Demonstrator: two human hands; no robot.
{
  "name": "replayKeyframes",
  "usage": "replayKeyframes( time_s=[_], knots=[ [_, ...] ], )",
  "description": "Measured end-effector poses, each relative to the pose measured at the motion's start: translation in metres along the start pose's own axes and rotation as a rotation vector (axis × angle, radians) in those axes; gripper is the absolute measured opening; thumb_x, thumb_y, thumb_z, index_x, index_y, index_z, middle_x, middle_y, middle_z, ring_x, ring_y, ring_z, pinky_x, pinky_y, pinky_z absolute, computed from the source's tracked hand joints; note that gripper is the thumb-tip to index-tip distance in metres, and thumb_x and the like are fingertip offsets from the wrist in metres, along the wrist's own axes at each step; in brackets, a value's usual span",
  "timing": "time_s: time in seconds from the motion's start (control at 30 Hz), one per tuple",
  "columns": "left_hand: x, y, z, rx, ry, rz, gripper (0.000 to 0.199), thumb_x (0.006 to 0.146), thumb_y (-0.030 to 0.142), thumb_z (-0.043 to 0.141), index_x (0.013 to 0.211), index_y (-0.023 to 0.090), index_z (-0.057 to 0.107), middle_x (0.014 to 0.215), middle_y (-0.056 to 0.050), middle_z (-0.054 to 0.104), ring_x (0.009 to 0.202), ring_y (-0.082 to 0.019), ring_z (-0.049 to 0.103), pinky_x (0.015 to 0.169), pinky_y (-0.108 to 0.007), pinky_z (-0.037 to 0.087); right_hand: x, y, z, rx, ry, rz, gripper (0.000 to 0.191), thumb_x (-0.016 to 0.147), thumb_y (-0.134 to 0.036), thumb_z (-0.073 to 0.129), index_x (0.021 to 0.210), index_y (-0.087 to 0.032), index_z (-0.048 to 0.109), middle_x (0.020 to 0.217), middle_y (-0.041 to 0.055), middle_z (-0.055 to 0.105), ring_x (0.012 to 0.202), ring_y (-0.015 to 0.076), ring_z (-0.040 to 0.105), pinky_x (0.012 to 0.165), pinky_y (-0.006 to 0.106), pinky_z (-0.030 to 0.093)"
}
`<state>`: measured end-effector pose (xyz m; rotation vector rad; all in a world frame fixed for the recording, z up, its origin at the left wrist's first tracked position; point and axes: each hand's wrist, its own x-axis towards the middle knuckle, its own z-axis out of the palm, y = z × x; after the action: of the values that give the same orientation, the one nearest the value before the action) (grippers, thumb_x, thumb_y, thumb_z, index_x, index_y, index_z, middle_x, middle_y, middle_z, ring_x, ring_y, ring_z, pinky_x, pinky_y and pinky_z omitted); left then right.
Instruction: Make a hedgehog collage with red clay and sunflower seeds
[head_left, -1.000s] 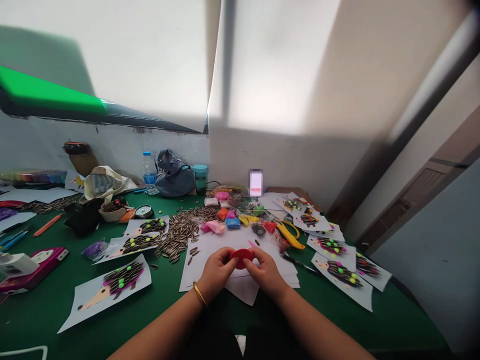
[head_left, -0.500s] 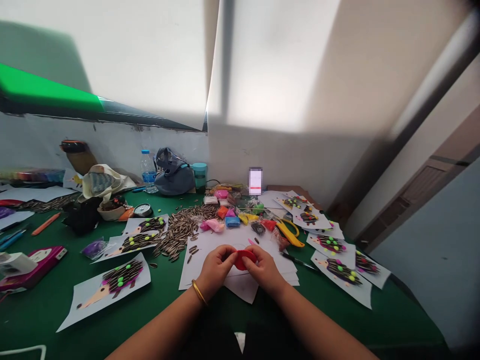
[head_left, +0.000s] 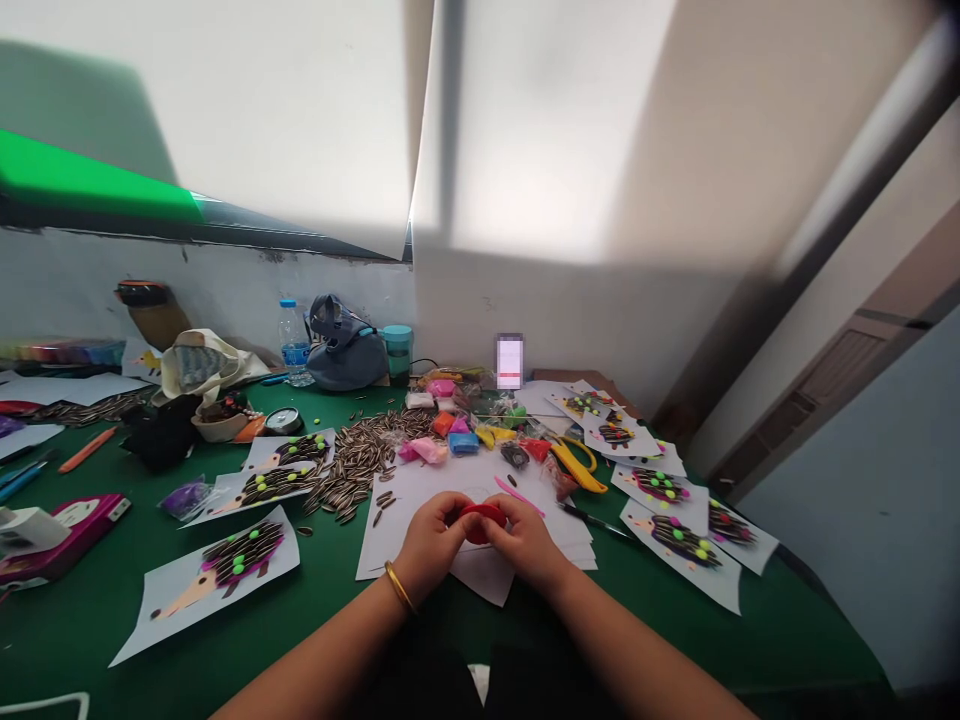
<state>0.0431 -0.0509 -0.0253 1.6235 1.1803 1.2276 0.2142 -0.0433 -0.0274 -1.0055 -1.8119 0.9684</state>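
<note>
Green tabletop [head_left: 795, 640] below, left hand [head_left: 433, 540] and right hand [head_left: 531, 540] pinch a red clay disc [head_left: 480, 534], thumbs drawn closer, still working it.

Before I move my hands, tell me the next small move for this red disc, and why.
I'd probably turn the red disc slightly, pinching lightly: the left hand and right hand hold it from opposite sides over the white paper, and the fingers hide parts of its rim.
</note>
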Motion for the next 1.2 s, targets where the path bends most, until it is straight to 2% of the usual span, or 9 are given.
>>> replayKeyframes(
  time_s=[0.07, 0.2, 0.37, 0.5, 0.63, 0.7, 0.8, 0.93, 1.2],
  knots=[
    [0.001, -0.001, 0.0, -0.037, 0.006, -0.023, 0.019, 0.078, 0.035, 0.065, 0.081, 0.017, 0.067, 0.08, -0.006, 0.069, 0.077, -0.02, 0.063, 0.074, -0.033, 0.052, 0.0, -0.001, -0.002, 0.015, 0.003, -0.027, 0.018, 0.088, -0.032, 0.054, 0.087, -0.019, 0.067, 0.082, 0.0017, 0.066, 0.078, 0.0163, 0.06, 0.072, 0.027, 0.046],
    [0.003, -0.003, 0.0, -0.15, -0.002, -0.046, 0.027, 0.073, 0.036, 0.071, 0.093, 0.017, 0.067, 0.09, -0.006, 0.071, 0.084, -0.022, 0.066, 0.078, -0.034, 0.053, 0.003, 0.001, -0.005, 0.072, 0.08, -0.031, 0.024, 0.091, -0.037, 0.052, 0.091, -0.02, 0.069, 0.087, 0.0032, 0.069, 0.083, 0.018, 0.061, 0.077, 0.029, 0.047],
    [0.008, -0.003, 0.0, -0.243, 0.023, -0.116, 0.028, 0.071, 0.041, 0.072, 0.082, 0.015, 0.067, 0.078, -0.006, 0.07, 0.074, -0.021, 0.066, 0.072, -0.034, 0.053, 0.007, 0.006, -0.002, 0.173, 0.105, 0.017, 0.029, 0.088, -0.044, 0.055, 0.093, -0.02, 0.071, 0.089, 0.0049, 0.07, 0.084, 0.02, 0.063, 0.079, 0.032, 0.049],
    [0.013, 0.001, -0.002, -0.35, 0.0, -0.134, 0.036, 0.074, 0.045, 0.07, 0.092, 0.014, 0.067, 0.082, -0.007, 0.071, 0.072, -0.019, 0.066, 0.069, -0.032, 0.052, 0.016, 0.002, -0.004, 0.205, 0.136, 0.068, 0.03, 0.086, -0.045, 0.057, 0.093, -0.019, 0.07, 0.088, 0.0052, 0.07, 0.081, 0.0203, 0.063, 0.074, 0.032, 0.05],
    [0.02, 0.013, -0.01, -0.336, 0.063, -0.164, 0.047, 0.08, 0.045, 0.064, 0.117, 0.017, 0.059, 0.091, -0.007, 0.069, 0.081, -0.019, 0.066, 0.066, -0.028, 0.051, 0.035, -0.004, -0.015, 0.202, 0.136, 0.121, 0.029, 0.082, -0.042, 0.06, 0.097, -0.019, 0.068, 0.091, 0.0058, 0.07, 0.084, 0.0214, 0.064, 0.074, 0.032, 0.05],
    [0.025, 0.019, -0.017, -0.265, 0.07, -0.162, 0.048, 0.082, 0.043, 0.061, 0.123, 0.019, 0.054, 0.1, -0.008, 0.068, 0.09, -0.021, 0.065, 0.07, -0.03, 0.052, 0.044, -0.005, -0.022, 0.171, 0.145, 0.135, 0.03, 0.081, -0.04, 0.061, 0.101, -0.019, 0.067, 0.097, 0.0061, 0.07, 0.089, 0.0219, 0.064, 0.076, 0.032, 0.05],
    [0.03, 0.023, -0.03, -0.048, -0.001, -0.132, 0.047, 0.077, 0.034, 0.065, 0.121, 0.019, 0.057, 0.109, -0.011, 0.065, 0.1, -0.024, 0.062, 0.076, -0.034, 0.053, 0.052, -0.002, -0.029, 0.075, 0.128, 0.162, 0.028, 0.081, -0.036, 0.058, 0.101, -0.018, 0.067, 0.097, 0.0059, 0.07, 0.088, 0.0217, 0.064, 0.075, 0.032, 0.05],
    [0.029, 0.013, -0.041, 0.273, -0.067, -0.067, 0.048, 0.069, 0.025, 0.072, 0.116, 0.021, 0.063, 0.112, -0.01, 0.065, 0.102, -0.026, 0.061, 0.088, -0.041, 0.049, 0.052, 0.005, -0.028, -0.069, 0.096, 0.206, 0.025, 0.082, -0.033, 0.055, 0.096, -0.017, 0.068, 0.091, 0.0051, 0.07, 0.083, 0.0206, 0.064, 0.073, 0.031, 0.049],
    [0.022, -0.019, -0.033, 0.389, -0.027, 0.04, 0.04, 0.075, 0.028, 0.067, 0.114, 0.02, 0.064, 0.109, -0.01, 0.067, 0.099, -0.027, 0.063, 0.087, -0.041, 0.051, 0.057, 0.017, -0.015, -0.149, 0.018, 0.227, 0.018, 0.079, -0.024, 0.055, 0.088, -0.02, 0.07, 0.084, 0.0024, 0.07, 0.075, 0.0181, 0.063, 0.065, 0.029, 0.048]
  ],
)
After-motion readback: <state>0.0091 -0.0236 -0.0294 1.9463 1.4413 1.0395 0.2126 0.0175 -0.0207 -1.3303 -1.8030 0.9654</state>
